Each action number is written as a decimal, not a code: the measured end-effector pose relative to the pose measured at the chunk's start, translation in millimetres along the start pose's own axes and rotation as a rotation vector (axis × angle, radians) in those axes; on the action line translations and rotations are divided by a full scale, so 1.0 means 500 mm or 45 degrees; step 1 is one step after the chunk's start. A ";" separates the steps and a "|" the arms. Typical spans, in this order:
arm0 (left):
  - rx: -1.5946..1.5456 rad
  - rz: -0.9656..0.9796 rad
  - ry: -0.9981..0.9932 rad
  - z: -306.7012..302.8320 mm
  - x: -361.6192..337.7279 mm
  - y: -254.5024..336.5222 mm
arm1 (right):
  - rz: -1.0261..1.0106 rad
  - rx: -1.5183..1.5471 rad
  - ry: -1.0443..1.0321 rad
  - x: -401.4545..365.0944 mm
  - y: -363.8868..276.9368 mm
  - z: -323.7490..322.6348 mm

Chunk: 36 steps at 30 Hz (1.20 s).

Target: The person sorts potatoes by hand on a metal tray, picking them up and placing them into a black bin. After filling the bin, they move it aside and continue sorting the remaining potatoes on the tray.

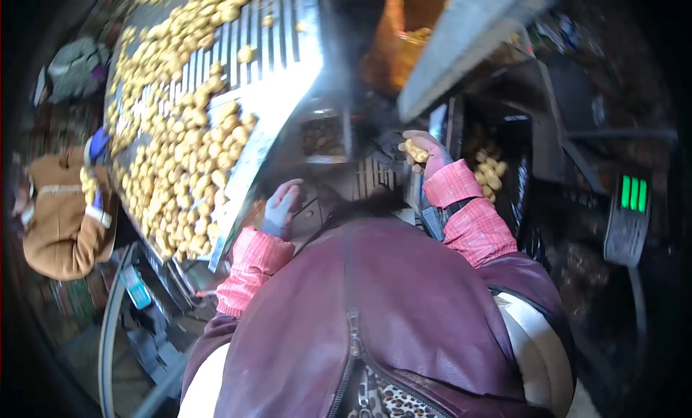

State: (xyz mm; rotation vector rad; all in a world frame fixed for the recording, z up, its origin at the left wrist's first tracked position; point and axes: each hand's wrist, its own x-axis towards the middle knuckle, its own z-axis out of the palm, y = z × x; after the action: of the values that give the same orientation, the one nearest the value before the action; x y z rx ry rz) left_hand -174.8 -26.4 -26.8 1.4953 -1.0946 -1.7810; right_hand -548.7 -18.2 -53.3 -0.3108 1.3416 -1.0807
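Note:
My right hand, in a pale glove and pink sleeve, is closed round a potato at the right of centre. Just beyond it to the right, several potatoes lie in a dark container. My left hand, in a grey glove, is near the metal edge of the sorting table with its fingers partly spread and nothing visible in them. Many potatoes cover that slatted table at the upper left.
A co-worker in a brown coat stands at the far left, blue gloves at the table. An orange bag with potatoes is at the top. A grey metal beam slants nearby. A scale display glows green at right.

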 end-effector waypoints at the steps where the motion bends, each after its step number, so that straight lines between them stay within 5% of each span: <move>1: -0.012 -0.011 -0.007 -0.012 -0.008 -0.005 | 0.019 -0.080 -0.040 0.025 0.003 0.035; 4: 0.201 -0.003 0.144 -0.052 -0.027 -0.011 | -0.087 -0.350 -0.246 0.103 0.022 0.143; 5: 0.611 0.243 0.136 -0.069 -0.039 0.009 | -0.115 -0.341 -0.237 0.126 0.026 0.178; 7: -0.213 0.135 0.016 -0.121 -0.055 -0.031 | -0.214 -0.380 -0.328 0.166 0.019 0.227; 9: -0.187 0.319 0.126 -0.131 -0.078 -0.020 | -0.338 -0.428 -0.433 0.155 -0.007 0.272; 10: 0.269 0.478 0.323 -0.116 -0.093 0.032 | -0.405 -0.430 -0.457 0.135 -0.033 0.303; 11: 0.725 0.576 0.578 -0.129 -0.118 0.056 | -0.571 -0.521 -0.611 0.129 -0.050 0.372; 13: 0.715 0.650 0.760 -0.154 -0.133 0.056 | -1.002 -0.903 -0.593 0.107 -0.077 0.454; 14: 0.715 0.686 0.844 -0.168 -0.139 0.054 | -1.613 -1.182 -0.668 0.106 -0.101 0.509; 16: 0.892 0.760 1.025 -0.218 -0.144 0.021 | -1.749 -1.577 -0.678 0.142 -0.093 0.575; 18: 1.075 0.870 1.172 -0.273 -0.152 0.017 | -1.711 -1.746 -0.680 0.175 -0.070 0.617; 25: 1.521 0.110 1.444 -0.495 -0.155 -0.017 | -1.542 -2.042 -0.529 0.217 -0.030 0.640; 32: 1.606 -0.504 1.029 -0.609 -0.108 0.064 | -1.477 -2.079 -0.560 0.200 -0.041 0.651; 36: 1.684 -0.369 1.024 -0.582 -0.134 -0.007 | -1.524 -2.052 -0.568 0.205 -0.038 0.649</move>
State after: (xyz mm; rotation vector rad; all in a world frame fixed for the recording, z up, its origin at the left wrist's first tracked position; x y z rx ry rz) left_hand 122.9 -35.6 -7.9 2.8182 -1.6773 -0.2000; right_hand -284.9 -230.7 -15.6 -2.5878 1.2762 -0.4223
